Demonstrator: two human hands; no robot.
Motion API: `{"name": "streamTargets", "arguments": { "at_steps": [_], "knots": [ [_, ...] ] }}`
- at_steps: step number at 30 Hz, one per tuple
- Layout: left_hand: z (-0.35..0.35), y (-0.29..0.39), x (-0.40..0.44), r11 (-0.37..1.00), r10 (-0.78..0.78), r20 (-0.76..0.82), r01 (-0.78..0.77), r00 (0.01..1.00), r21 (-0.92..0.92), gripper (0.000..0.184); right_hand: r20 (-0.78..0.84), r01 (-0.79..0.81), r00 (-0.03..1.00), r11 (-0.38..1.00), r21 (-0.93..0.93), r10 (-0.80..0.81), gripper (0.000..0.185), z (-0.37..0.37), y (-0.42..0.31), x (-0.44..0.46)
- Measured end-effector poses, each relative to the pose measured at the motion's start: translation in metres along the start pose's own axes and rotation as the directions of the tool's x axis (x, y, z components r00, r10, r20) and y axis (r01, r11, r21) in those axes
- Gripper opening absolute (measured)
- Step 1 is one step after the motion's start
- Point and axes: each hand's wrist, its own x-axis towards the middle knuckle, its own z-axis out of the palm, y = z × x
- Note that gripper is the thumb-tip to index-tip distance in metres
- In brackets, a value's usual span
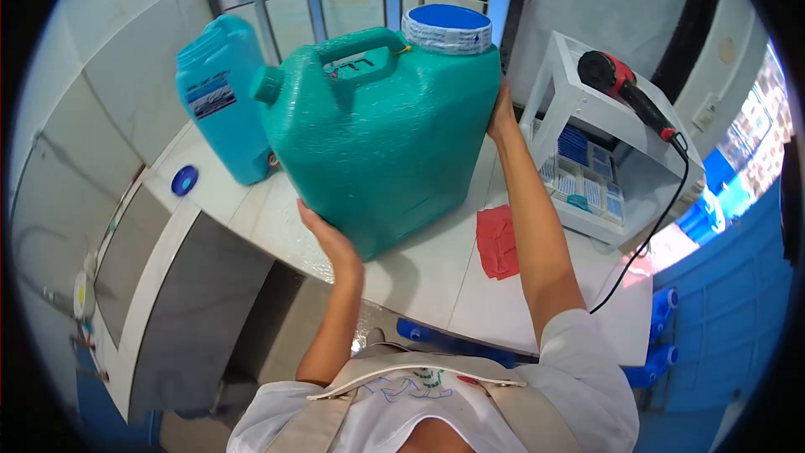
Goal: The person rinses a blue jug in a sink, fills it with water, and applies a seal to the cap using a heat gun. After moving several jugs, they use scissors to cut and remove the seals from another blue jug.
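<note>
A large green jug (386,143), wet on its surface, has a blue lid wrapped in a printed white seal at its upper right. It is tilted over the white counter (419,294). My left hand (329,237) presses against its lower left side, fingers partly hidden behind it. My right hand (502,114) holds its right side near the top, most fingers hidden. A light blue jug (220,101) without a lid stands behind at the left, and a round blue cap (184,180) lies near it. A red cloth (498,242) is beside my right forearm.
A white shelf unit (579,101) at the right holds trays of labels, with a red and black heat gun (625,92) on top. Its black cord (662,231) hangs over the counter's right part. Blue bottles (662,361) stand below at the right.
</note>
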Motion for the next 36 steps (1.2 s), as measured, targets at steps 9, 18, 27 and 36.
{"name": "streamTargets", "arguments": {
  "at_steps": [9, 18, 27, 36],
  "knots": [
    [0.062, -0.031, -0.151, 0.838, 0.121, -0.115, -0.039, 0.986, 0.544, 0.067, -0.197, -0.062, 0.979, 0.995, -0.080, 0.045, 0.049, -0.025, 0.034, 0.058],
    [0.044, -0.026, -0.157, 0.838, 0.017, 0.011, -0.021, 1.000, 0.545, 0.076, 0.205, 0.292, 0.955, 0.790, -0.539, -0.212, 0.026, -0.051, 0.013, -0.084],
    [0.005, -0.078, -0.195, 0.549, 0.324, 0.732, -0.749, 0.599, 0.371, 0.067, -0.254, -0.170, 0.750, 0.192, -0.966, -0.611, 0.014, -0.306, -0.080, -0.113],
    [0.098, -0.093, -0.201, 0.734, -0.036, 0.895, -0.596, 0.445, 0.326, 0.047, -0.254, -0.322, 0.936, -0.298, -0.899, -0.245, 0.023, -0.403, -0.081, -0.056]
  ]
}}
